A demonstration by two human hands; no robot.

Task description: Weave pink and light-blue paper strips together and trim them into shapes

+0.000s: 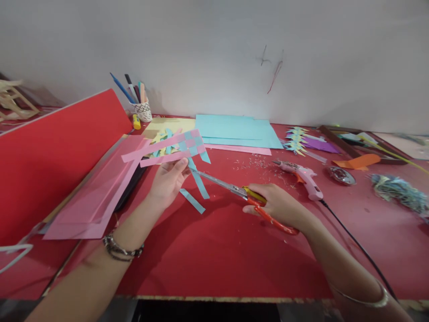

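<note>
Between thumb and fingers, my left hand (170, 179) pinches a woven paper piece (191, 142) of pink and light blue strips, raised over the table. Long pink ends stick out to its left, and blue ends hang below. My right hand (276, 203) grips scissors (228, 185) with one yellow and one red-orange handle. Their blades point left and lie at a hanging blue strip (200, 182), just right of my left fingertips. Whether the blades have cut into it I cannot tell. A short loose blue strip (192, 201) shows just below the left hand.
Pink sheets (87, 197) lie left beside a red panel (63, 147). Blue sheets (234, 129) are at the back, near a pen cup (143, 110). A pink glue gun (301, 174) with a cord rests right, among paper scraps, an orange cutout (358, 161) and a shredded bundle (398, 192).
</note>
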